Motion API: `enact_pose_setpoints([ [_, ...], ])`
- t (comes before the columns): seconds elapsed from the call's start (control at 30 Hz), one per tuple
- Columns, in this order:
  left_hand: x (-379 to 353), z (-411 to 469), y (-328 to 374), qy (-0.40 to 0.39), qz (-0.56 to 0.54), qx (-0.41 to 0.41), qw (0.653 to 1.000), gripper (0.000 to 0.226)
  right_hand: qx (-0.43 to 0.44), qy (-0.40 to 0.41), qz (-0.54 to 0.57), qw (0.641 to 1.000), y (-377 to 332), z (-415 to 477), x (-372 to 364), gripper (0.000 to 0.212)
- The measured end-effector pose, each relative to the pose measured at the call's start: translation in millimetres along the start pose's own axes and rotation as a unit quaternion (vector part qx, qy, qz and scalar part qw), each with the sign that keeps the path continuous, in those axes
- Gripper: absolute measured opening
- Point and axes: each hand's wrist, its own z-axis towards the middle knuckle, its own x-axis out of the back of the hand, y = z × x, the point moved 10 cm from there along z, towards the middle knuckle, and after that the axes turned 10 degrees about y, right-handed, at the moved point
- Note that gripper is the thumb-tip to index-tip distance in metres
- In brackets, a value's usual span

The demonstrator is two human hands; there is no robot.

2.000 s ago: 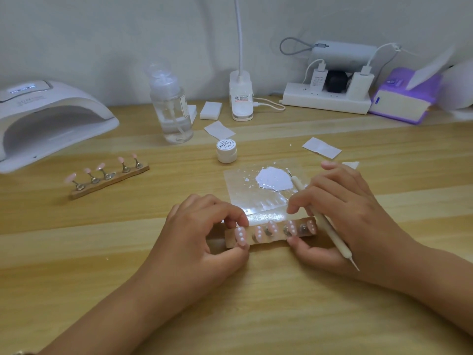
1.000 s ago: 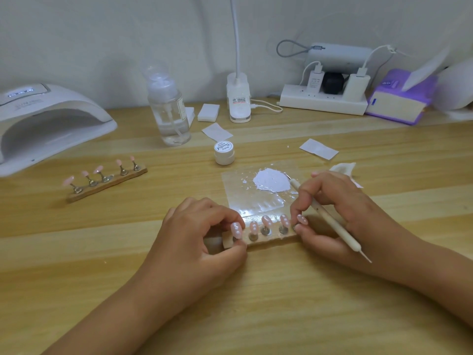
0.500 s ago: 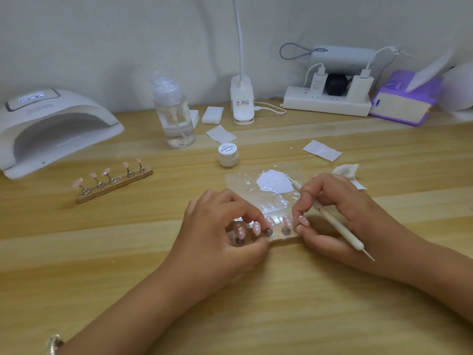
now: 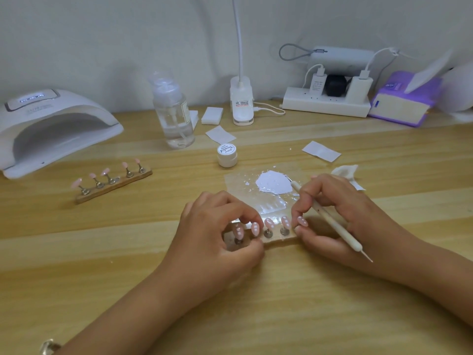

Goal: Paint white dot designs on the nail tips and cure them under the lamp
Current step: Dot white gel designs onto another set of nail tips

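Dotting tool is gripped in the right hand; the nail-tip holder is pinched by the left hand.

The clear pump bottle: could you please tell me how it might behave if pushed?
The pump bottle is tall on a narrow base, so a push near its top would probably tip it. Liquid shows low inside, so a low push likely just slides it. Its smooth wall may be slippery.
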Motion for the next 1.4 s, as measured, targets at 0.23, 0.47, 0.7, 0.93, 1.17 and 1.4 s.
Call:
enact_pose_setpoints([
  [0.23,3.7,-1.2,5.4,0.016,-0.003,-0.02,1.0,0.008,-0.022,0.0,0.01,1.0,-7.1,1.2,5.0,0.045],
  [0.47,3.1,-1.5,5.0,0.02,-0.007,-0.018,1.0,0.009,-0.032,-0.001,0.079,0.996,-20.0,4.5,9.1,0.031],
  [0.7,4.0,-1.0,1.5,0.03,-0.004,-0.01,0.999,0.007,-0.03,0.001,0.107,0.994,-24.1,5.6,10.6,0.02],
  [0.93,5.5,-1.6,1.9,0.036,0.008,-0.015,0.999,0.007,-0.031,0.009,0.095,0.995,-20.5,6.0,10.8,0.032],
  [1.17,10.2,-3.4,-1.6,0.024,0.003,-0.004,1.0,0.008,-0.038,0.009,0.095,0.995,-20.2,5.6,12.4,0.024],
  [1.4,22.9,-5.1,-22.1,0.003,-0.057,0.047,0.997,0.006,-0.037,0.011,0.104,0.994,-20.5,6.2,12.4,0.022],
])
